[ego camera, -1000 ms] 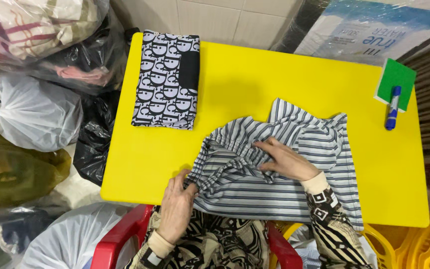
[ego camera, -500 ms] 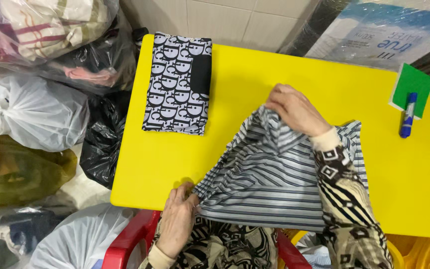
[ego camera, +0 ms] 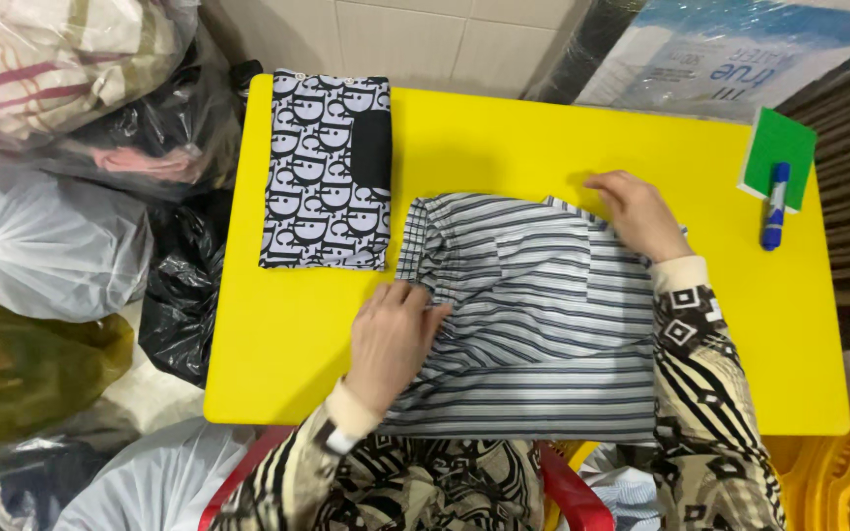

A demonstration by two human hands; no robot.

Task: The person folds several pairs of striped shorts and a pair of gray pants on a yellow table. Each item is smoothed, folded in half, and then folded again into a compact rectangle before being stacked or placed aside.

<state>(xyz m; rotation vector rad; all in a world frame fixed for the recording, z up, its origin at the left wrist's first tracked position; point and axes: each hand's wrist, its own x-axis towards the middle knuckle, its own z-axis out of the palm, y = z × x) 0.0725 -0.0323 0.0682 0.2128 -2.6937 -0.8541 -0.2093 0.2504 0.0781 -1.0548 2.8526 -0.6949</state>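
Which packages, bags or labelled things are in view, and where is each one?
Wrapped pack: top right behind the table, flat, blue and white under clear film.
Clear bag: top left, bulging with clothes.
White bag: left, knotted.
Black bag: beside the table's left edge.
Green card: table's right corner, under a blue marker.

Yellow table (ego camera: 504, 128) — tiled wall (ego camera: 425, 39), red chair (ego camera: 573, 492).

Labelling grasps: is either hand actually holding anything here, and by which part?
Nothing is gripped. The left hand lies flat on the striped shirt's left edge; the right hand presses on its top right corner. Both rest open on the cloth.
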